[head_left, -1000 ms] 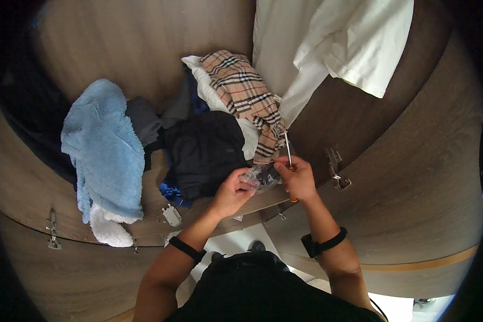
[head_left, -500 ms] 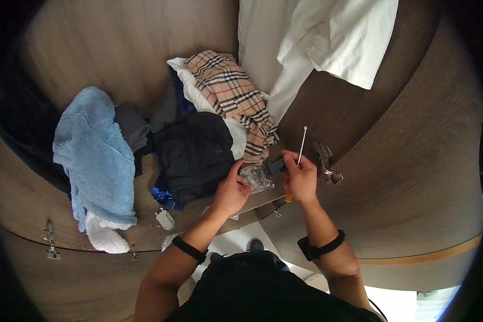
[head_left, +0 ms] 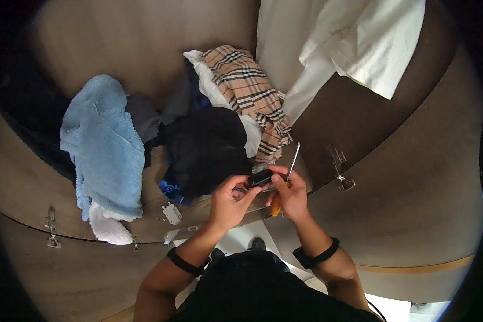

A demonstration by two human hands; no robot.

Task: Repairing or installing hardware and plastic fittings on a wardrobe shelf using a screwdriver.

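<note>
Two bare hands met above a brown wood-grain shelf (head_left: 152,188), seen from afar through my head camera, with a small black oblong block (head_left: 260,178) held between their fingertips. The left hand (head_left: 229,203) had its thumb and fingers closed on the block's nearer left end; the right hand (head_left: 292,199) pinched the opposite end while also gripping a slim screwdriver (head_left: 276,206) with a silver metal shaft and an orange handle. Neither hand was nearer: the block bridged them, its long axis slanting from the left fingertips outward to the right ones. The screwdriver ran more steeply, its bare tip beyond the right hand and clear of the block. A folded black cloth garment (head_left: 212,145) lay just beyond the left hand, a flat white plastic-looking bracket (head_left: 172,213) to its left. I saw a silver metal hinge (head_left: 342,172) right of the right hand.
</note>
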